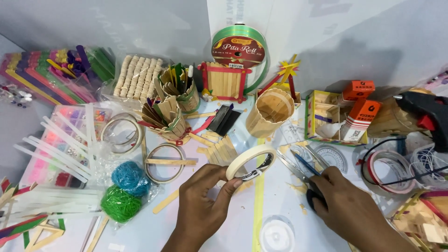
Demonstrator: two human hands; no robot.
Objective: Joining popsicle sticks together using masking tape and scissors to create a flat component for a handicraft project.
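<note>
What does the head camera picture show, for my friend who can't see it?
The left hand holds up a roll of cream tape while the right hand grips scissors beside it. Craft-stick holders, ribbon and a glue gun crowd the table.

Tape roll (249, 161): cream outer face, black inner core. Scissors (303, 170): silver blades, black handle. Ribbon spool (239, 46): green with a dark red centre label. Yarn balls: blue (129, 177) and green (120, 204). Glue gun (427, 114): black, red trigger. Small boxes (359, 105): orange and white.
</note>
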